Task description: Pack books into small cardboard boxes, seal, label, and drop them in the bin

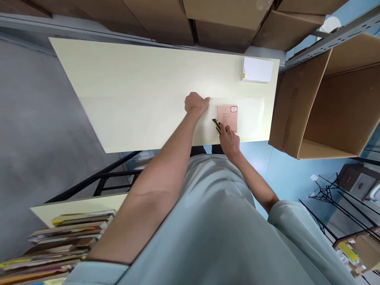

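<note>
Head view: the left hand [196,104] presses a clear film sheet [237,103] flat over the pink booklet [228,118] on the tabletop [133,99]. The right hand [230,140] grips a utility knife [217,126] beside it. A slipping blade could nick the booklet or the fingers.

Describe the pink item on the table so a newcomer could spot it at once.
On the pale table, look near its right end, just beyond the right hand holding a yellow-black cutter. The pink envelope lies there; unlike the white pad behind, it has a red-edged label.
</note>
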{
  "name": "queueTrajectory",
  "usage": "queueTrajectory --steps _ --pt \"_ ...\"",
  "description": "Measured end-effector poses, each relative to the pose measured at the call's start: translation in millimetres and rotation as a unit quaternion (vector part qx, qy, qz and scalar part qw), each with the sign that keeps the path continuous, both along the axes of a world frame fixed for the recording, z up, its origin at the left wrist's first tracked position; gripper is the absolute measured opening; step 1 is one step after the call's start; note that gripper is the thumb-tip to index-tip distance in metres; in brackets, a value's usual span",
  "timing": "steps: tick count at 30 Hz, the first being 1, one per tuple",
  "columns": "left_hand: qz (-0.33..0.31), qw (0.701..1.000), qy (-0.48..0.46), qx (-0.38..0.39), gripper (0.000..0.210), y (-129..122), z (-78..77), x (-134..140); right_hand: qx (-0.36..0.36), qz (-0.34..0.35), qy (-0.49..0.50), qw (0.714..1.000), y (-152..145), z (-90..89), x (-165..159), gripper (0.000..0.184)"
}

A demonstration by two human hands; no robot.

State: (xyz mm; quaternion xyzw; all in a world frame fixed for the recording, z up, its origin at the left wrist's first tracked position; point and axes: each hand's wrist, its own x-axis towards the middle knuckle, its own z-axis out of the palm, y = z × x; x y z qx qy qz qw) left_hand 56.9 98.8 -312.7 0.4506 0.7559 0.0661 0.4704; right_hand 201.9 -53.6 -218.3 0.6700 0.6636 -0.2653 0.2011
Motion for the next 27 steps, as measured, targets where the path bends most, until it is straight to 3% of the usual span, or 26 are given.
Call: queueTrajectory --steps 3,9,14,19,27 --pt "-0.008 0.999 0.012 -0.042 0.052 1 6.5 1 -0.007 0.013 0.003 1.000 -10 0.3 2 0.056" --pt "-0.015 0.999 0.017 -0.047 0.048 1 10.1 3 -0.023 0.040 0.009 0.999 -32 2.0 11 0.057" --pt "-0.020 0.999 0.009 -0.050 0.047 2 1.7 1 -0.046 0.066 0.013 0.997 -46 5.4 20 0.059" --pt "-0.031 0.998 0.026 -0.048 0.047 1 -10.3 0 -0.086 0.112 0.010 0.990 -53 20.1 25 0.064" --pt "-0.040 0.998 0.031 -0.026 0.038 -1 -23.0 -2 -0.135 0.139 0.032 0.980 -66 34.0 28 0.056"
